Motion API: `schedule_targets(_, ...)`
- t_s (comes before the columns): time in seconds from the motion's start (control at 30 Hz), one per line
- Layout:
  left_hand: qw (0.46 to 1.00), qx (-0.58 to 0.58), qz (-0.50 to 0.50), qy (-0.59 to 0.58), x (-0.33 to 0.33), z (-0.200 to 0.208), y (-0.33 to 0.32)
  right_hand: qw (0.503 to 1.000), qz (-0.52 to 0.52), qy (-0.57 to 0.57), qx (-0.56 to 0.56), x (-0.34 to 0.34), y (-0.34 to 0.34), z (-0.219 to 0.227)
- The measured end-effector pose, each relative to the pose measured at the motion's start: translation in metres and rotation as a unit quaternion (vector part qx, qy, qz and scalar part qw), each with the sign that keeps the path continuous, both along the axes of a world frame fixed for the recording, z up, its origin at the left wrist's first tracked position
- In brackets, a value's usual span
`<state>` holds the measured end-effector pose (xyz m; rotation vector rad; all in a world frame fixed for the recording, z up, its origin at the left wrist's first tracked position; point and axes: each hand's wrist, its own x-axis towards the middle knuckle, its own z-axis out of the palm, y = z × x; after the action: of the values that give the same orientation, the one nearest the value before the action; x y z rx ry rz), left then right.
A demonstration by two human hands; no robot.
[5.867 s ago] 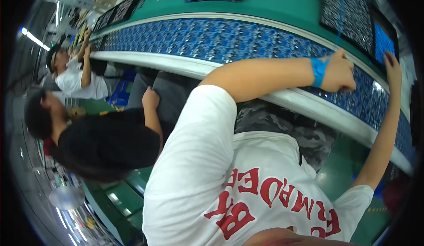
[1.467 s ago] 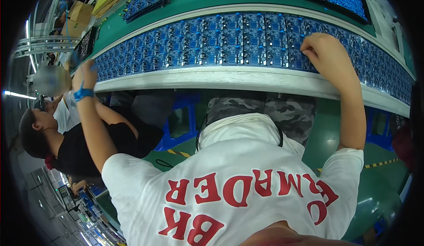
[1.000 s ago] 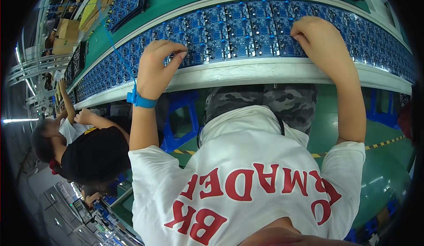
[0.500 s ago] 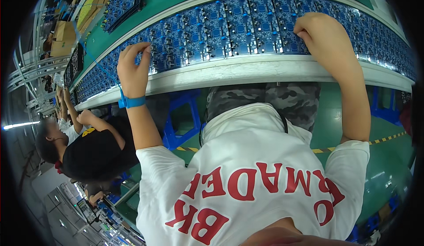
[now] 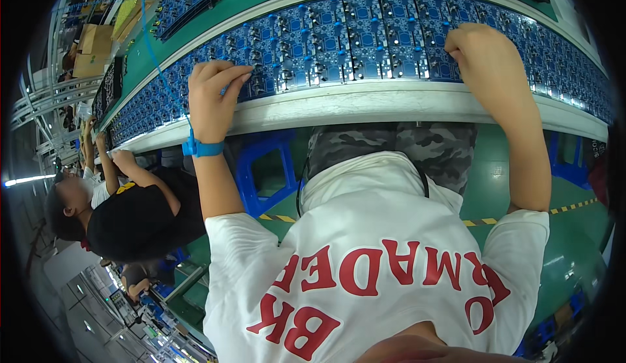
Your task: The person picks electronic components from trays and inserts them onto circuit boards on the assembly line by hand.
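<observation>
A long row of blue circuit boards [image 5: 365, 37] lies side by side on the line in front of me, dotted with small blue and silver parts. My left hand [image 5: 214, 99], a blue wrist strap [image 5: 203, 148] at its wrist, hovers over the boards' near edge. Its thumb and forefinger come together over a board; whatever is between them is too small to make out. Further right, my right hand [image 5: 490, 56] is closed, with curled fingertips down at another board. The hand's back hides what those fingertips hold or touch.
A pale rail [image 5: 365, 102] runs along the near side of the boards. More boards stand in a dark rack [image 5: 186, 4] at the back left, near a cardboard box [image 5: 93, 53]. To my left sits another person in black [image 5: 140, 223]. A blue stool [image 5: 264, 174] stands below the rail.
The row of boards has shifted slightly to the right. My left hand has moved right, its fingertips drawing closer together, and my right hand has shifted a little right, still curled.
</observation>
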<state>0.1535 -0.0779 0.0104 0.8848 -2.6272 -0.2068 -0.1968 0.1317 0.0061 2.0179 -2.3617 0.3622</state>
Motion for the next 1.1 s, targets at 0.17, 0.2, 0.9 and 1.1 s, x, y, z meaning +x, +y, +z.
schedule_targets(0.17,0.993,-0.06,-0.062,-0.076,-0.003,0.0,-0.013,0.999,-0.01,-0.032,-0.005,-0.003,0.001,-0.001)
schedule_targets(0.2,0.992,-0.057,-0.068,-0.09,-0.004,0.0,-0.015,0.999,-0.011,-0.034,-0.005,-0.003,0.001,-0.002)
schedule_targets(0.9,0.998,0.014,-0.048,-0.03,0.014,0.007,-0.011,0.998,-0.007,-0.05,-0.04,-0.005,0.003,-0.01)
schedule_targets(1.1,0.992,0.074,-0.106,0.006,-0.013,0.01,0.023,0.998,-0.009,-0.051,-0.031,-0.005,0.004,-0.004)
